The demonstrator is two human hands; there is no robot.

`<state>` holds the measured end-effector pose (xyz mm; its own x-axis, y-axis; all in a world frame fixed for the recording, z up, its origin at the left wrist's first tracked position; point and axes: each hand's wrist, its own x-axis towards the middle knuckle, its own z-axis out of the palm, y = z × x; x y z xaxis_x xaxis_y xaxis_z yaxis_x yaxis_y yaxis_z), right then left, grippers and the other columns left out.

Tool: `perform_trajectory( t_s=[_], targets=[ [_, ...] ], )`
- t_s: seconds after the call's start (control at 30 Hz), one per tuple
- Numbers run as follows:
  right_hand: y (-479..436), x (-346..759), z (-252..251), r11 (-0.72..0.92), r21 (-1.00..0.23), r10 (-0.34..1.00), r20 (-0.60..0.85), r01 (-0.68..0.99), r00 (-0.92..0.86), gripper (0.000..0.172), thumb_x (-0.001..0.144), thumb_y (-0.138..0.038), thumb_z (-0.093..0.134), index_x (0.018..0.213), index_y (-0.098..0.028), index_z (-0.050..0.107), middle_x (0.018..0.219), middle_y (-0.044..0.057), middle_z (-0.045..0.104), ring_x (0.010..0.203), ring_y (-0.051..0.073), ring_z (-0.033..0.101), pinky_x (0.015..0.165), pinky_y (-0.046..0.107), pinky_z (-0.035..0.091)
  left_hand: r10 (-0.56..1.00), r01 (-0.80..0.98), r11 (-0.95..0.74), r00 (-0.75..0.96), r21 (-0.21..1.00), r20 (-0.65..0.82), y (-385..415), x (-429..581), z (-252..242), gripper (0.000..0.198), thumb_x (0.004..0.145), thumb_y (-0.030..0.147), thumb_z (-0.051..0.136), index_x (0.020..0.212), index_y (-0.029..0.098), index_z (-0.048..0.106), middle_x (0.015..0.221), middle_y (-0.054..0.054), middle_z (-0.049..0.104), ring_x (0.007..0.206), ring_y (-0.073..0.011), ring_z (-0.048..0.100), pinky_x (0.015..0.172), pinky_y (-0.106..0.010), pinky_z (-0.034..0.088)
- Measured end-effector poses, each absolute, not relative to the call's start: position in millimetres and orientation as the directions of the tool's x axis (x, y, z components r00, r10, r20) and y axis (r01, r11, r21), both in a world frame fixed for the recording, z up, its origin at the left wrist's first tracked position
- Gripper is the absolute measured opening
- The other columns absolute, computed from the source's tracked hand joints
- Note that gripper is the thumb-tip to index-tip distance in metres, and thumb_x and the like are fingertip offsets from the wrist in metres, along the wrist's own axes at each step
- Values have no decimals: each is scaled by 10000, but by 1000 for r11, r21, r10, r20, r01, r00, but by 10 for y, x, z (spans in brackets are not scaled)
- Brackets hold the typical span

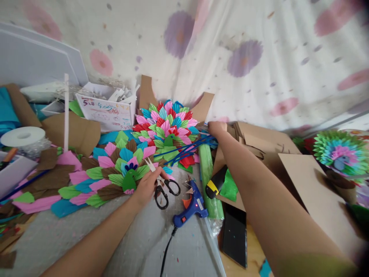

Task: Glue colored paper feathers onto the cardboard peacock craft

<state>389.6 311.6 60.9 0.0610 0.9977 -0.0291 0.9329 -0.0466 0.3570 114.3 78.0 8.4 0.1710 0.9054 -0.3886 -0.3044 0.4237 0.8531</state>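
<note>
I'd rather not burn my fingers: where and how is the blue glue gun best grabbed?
Likely by the handle of the blue glue gun, from the near left: the gun lies flat, its handle slanting left toward the wearer and ending at the cord, while the nozzle, possibly hot, points away.

Head view, single frame: bright, diffuse light; wide-lens distortion.
The pale curtain [211, 82] is reflecting a soft, even glow; the light's direction is staying unclear. The grey table [135, 238] is giving a dull sheen; shadow is pooling under the cardboard sheet [308, 188]. The glue gun [187, 209] is showing one lit red point. Scissors [163, 188] are appearing slightly soft-edged. Forearms are stretching toward the lower edges; right-hand corners are darkening and blurring.
</note>
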Motion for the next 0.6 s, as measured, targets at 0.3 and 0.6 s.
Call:
perform_trajectory(
  t_s=[0.3,0.6],
  targets=[
    [2897,4198,1018,-237,-183,930,243,954,277,214,762,-238,507,920,-172,636,941,99,682,876,227,621,735,322,471,920,-333,390,156,858,-358,768,1154,106,398,716,551,558,640,161,543,441,39,447,359,-63,380,340,-172,263],
    [2199,3594,1817,412,-695,747,628,589,218,96,716,-92,502,681,-176,471,581,-46,496,503,48,439,501,194,371,952,-422,282,13,862,-306,785,1117,250,326,748,479,531,648,170,555,459,33,463,391,-80,432,352,-173,275]
  ],
)
